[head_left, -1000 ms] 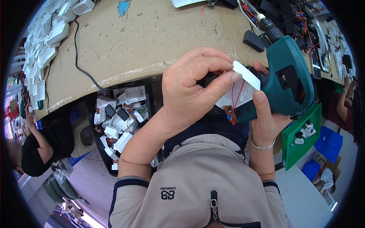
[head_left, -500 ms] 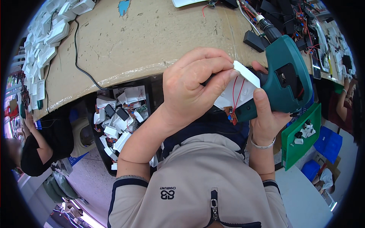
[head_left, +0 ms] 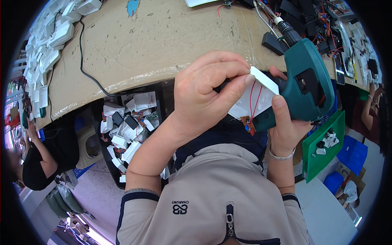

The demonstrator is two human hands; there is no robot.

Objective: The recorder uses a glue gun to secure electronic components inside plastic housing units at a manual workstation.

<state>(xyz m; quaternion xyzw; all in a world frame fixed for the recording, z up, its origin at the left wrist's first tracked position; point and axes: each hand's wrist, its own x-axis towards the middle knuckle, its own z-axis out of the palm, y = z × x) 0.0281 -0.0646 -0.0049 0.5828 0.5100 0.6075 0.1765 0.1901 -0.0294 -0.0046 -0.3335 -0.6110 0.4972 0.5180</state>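
Between my hands is a white plastic housing [head_left: 264,94], tilted, its hollow side partly in view. Two thin red wires run down across it to a small brown circuit board [head_left: 247,121] hanging at its lower edge. My left hand [head_left: 210,92] pinches the housing's upper left edge between thumb and fingers. My right hand [head_left: 288,124] is closed, its thumb against the housing's right edge and a fingertip showing beyond it. A dark green power drill [head_left: 312,65] with a black front collar lies in the same grasp; most right fingers are hidden behind it.
A dark bin [head_left: 161,108] of white housings and wired parts sits below the table edge. More white housings [head_left: 61,34] pile at the far left, by a black cable [head_left: 81,53]. Black boxes [head_left: 272,43] and wires crowd the back right. A green crate [head_left: 308,163] stands at right.
The white housing and the drill have shifted very slightly to the left. Both hands keep their hold.
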